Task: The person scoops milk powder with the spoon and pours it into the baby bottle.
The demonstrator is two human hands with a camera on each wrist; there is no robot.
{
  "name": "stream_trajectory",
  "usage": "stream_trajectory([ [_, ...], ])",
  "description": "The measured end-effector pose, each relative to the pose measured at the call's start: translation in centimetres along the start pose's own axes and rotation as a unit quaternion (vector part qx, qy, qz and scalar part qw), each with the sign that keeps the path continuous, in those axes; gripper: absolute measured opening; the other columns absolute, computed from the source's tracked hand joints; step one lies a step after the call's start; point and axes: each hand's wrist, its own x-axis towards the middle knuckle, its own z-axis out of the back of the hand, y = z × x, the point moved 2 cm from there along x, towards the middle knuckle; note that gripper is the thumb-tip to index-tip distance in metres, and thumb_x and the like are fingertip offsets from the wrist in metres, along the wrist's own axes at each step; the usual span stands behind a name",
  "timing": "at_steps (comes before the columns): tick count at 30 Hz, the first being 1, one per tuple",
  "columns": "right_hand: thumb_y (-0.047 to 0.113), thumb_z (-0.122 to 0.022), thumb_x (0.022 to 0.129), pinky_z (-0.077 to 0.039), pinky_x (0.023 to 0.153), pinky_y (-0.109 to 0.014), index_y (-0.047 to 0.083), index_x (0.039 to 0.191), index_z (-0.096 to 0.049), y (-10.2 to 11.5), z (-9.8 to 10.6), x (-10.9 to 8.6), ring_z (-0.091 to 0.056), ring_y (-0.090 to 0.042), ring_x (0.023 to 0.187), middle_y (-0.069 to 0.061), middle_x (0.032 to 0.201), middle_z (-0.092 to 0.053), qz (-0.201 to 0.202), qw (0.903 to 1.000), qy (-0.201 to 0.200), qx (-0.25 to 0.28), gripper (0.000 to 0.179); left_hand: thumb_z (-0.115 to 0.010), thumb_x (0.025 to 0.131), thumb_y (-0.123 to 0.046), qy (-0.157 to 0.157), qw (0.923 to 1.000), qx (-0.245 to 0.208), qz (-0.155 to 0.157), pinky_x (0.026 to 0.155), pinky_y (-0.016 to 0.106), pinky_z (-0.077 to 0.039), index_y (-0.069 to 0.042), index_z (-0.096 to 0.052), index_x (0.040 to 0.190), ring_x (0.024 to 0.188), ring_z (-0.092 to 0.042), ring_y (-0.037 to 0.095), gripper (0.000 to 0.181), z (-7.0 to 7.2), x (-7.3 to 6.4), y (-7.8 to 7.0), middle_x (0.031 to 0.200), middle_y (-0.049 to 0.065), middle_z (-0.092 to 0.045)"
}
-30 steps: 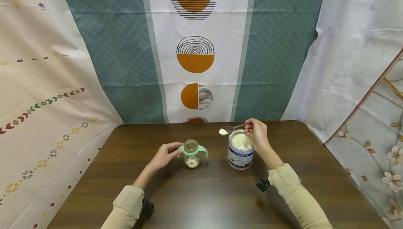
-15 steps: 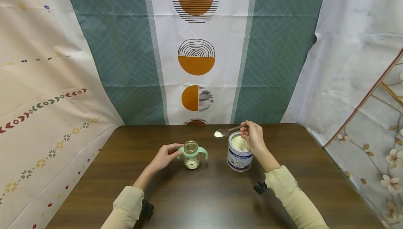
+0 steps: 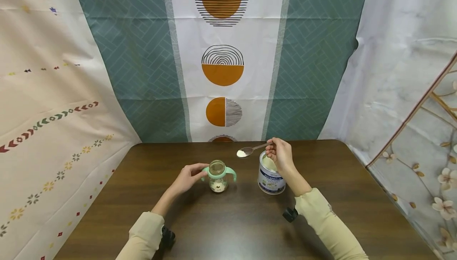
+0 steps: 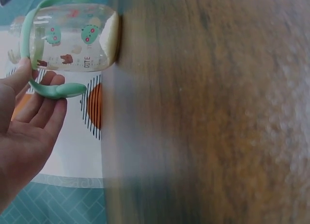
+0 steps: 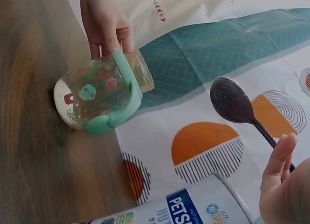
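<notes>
At three o'clock from the bottle (image 3: 218, 184) marked "CUTE", a "PETSPECIAL" can (image 3: 271, 181); left hand (image 3: 186, 178) pinches bottle's handle (image 4: 59, 91), right hand (image 3: 281, 156) pinches spoon (image 3: 247, 151)

On the tabletop (image 3: 232, 220) we have a passage between the bottle (image 3: 218, 183) and the can (image 3: 271, 181), narrowed by the bottle's right-side handle (image 3: 231, 172). The left hand (image 3: 187, 176) bars the bottle's other side. Higher up, the spoon (image 3: 247, 151) reaches across from the right hand (image 3: 281, 155), which stands in our way over the can.
</notes>
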Motion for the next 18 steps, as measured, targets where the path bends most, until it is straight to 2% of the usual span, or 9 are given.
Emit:
stream_trajectory([
  [8,0.013,-0.037,0.103,-0.045,0.049,-0.016,0.001,0.09,-0.054,-0.58,-0.6,0.04,-0.053,-0.007,0.051,0.001,0.062,-0.057,0.0,0.9999,0.001,-0.011,0.024,-0.065,0.093,-0.026,-0.002,1.0,-0.005,0.006,0.08,0.028,-0.053,-0.011,-0.065,0.124,0.104,-0.064,0.018,0.035,0.08,-0.12,0.13,0.121,0.01,-0.068],
  [14,0.012,-0.036,0.103,-0.044,0.047,-0.016,-0.001,0.09,-0.054,-0.65,-0.82,0.06,-0.053,-0.008,0.05,0.001,0.061,-0.057,0.001,1.0,-0.002,0.0,0.025,-0.064,0.093,-0.027,0.0,1.0,-0.008,0.005,0.081,0.036,-0.054,-0.012,-0.065,0.124,0.103,-0.064,0.023,0.035,0.04,-0.04,0.14,0.121,0.011,-0.067],
  [18,0.012,-0.036,0.103,-0.045,0.048,-0.016,-0.003,0.092,-0.054,-0.7,-0.95,0.03,-0.054,-0.008,0.05,0.001,0.061,-0.057,-0.003,1.0,0.003,-0.002,0.025,-0.065,0.093,-0.027,-0.003,0.9999,-0.01,0.01,0.08,0.029,-0.053,-0.012,-0.065,0.124,0.105,-0.064,0.024,0.035,0.02,0.06,0.23,0.121,0.011,-0.067],
])
